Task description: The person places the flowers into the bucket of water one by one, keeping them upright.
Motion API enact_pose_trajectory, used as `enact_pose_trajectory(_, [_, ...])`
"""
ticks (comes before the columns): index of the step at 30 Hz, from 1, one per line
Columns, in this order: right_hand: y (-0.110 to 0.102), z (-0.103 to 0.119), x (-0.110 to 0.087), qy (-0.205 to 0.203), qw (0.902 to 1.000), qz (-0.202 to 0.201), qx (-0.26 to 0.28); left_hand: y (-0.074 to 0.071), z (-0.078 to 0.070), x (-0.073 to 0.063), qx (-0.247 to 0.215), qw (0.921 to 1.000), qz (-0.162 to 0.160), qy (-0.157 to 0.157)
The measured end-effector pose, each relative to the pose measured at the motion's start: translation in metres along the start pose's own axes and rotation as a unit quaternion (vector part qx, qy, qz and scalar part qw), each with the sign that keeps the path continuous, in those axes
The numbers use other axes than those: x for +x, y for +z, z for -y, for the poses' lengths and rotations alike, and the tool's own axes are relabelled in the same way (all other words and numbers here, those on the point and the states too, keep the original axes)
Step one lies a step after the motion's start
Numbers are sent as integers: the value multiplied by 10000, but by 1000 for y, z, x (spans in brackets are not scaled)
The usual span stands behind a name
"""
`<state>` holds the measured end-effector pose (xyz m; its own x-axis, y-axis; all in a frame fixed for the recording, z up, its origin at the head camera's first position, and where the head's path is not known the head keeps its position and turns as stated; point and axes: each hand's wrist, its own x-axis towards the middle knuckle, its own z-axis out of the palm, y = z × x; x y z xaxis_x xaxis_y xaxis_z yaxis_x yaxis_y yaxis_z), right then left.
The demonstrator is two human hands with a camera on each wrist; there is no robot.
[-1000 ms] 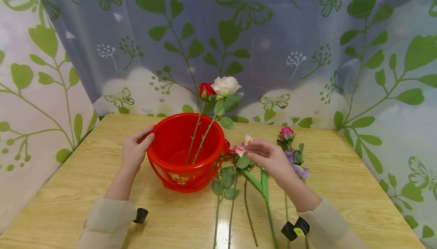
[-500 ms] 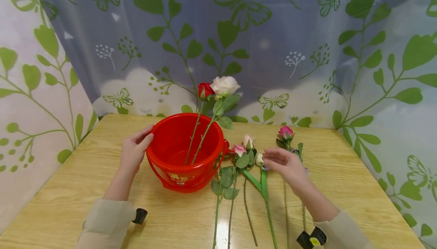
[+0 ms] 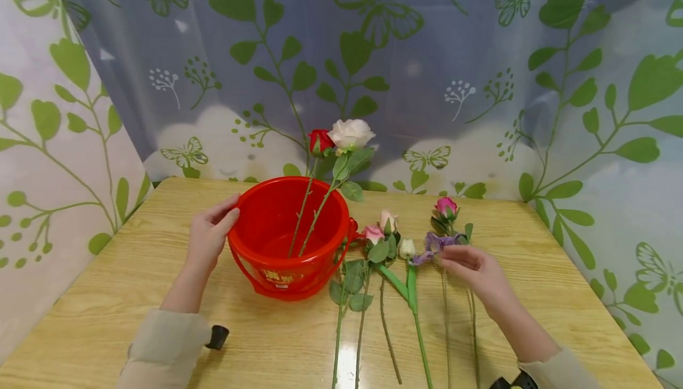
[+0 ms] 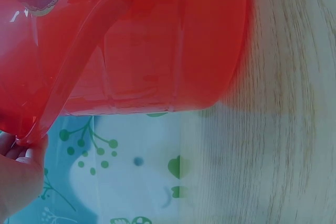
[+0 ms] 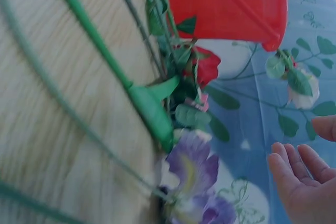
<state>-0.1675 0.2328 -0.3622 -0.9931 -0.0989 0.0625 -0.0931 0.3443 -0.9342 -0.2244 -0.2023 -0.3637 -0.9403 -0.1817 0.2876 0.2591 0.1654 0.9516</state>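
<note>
My left hand (image 3: 208, 238) grips the rim of a red plastic bucket (image 3: 290, 279) at its left side, thumb and fingers on the edge; the left wrist view also shows the left hand (image 4: 21, 177) there, at the handle's joint. Inside the bucket stand a red rose (image 3: 321, 142) and a white rose (image 3: 352, 134), leaning right. Over the table, my right hand (image 3: 477, 273) is beside a purple iris (image 3: 439, 243). In the right wrist view, the right hand (image 5: 310, 179) has loosely bent fingers, nothing in it, and a gap from the iris (image 5: 191, 171).
Between bucket and right hand lie a pink rose (image 3: 373, 234), a pale peach rose (image 3: 388, 221) and a white tulip (image 3: 407, 248), stems toward me. A magenta rose (image 3: 446, 206) lies behind the iris. A patterned curtain (image 3: 427, 92) hangs behind the wooden table (image 3: 267, 341).
My right hand has moved right, from over the pink rose past the white tulip to the iris, uncovering the peach rose and tulip. The left hand and bucket have stayed in place.
</note>
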Motion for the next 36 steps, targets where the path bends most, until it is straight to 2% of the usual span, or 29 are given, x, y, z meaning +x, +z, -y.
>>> enact_pose_trajectory(7, [-14,-12,-5,194,9992,-233,-274,0,-1,0,11,10000,-20,-25])
enact_pose_trajectory(15, [-27,-27,-7,346,9980,-310,-439,-1,0,0,41,10000,-35,-13])
enact_pose_trajectory(24, [-35,-44,-4,574,9961,-311,-590,-1,0,0,21,10000,-31,-42])
enact_pose_trajectory(29, [-37,-54,-4,872,9931,-278,-732,0,0,0,-6,10000,-2,-22])
enact_pose_trajectory(36, [-40,-69,-2,1117,9914,-128,-669,-1,0,0,-3,10000,38,3])
